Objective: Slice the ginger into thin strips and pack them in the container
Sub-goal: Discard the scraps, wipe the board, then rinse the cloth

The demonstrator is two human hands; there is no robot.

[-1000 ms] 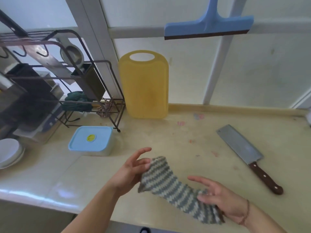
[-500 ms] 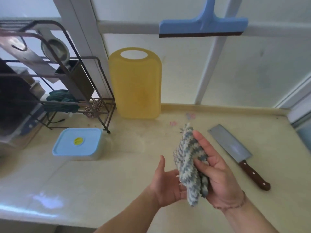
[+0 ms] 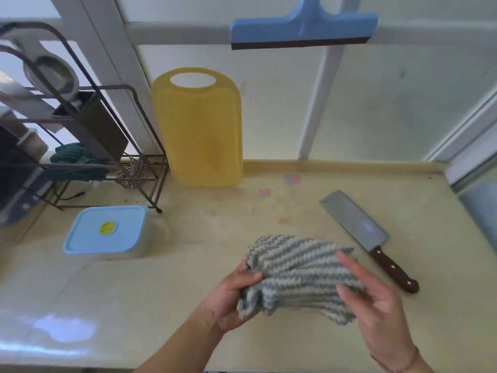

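We see a beige countertop (image 3: 242, 332) below white-framed frosted window panes (image 3: 403, 103); a wire rack (image 3: 88, 146) stands left.

The striped cloth (image 3: 298, 273) looks like a thick, nubbly knit, matt and rough. The table (image 3: 188, 278) is smooth and glossy, with bright reflections near its front edge (and a few faint coloured stains farther back). The knife (image 3: 368, 238) has a dull grey metal blade and a dark, polished wooden handle with pale rivets. The container (image 3: 107, 232) is smooth plastic, as is the translucent yellow cutting board (image 3: 199, 130). The rack (image 3: 88, 146) is dark coated wire.
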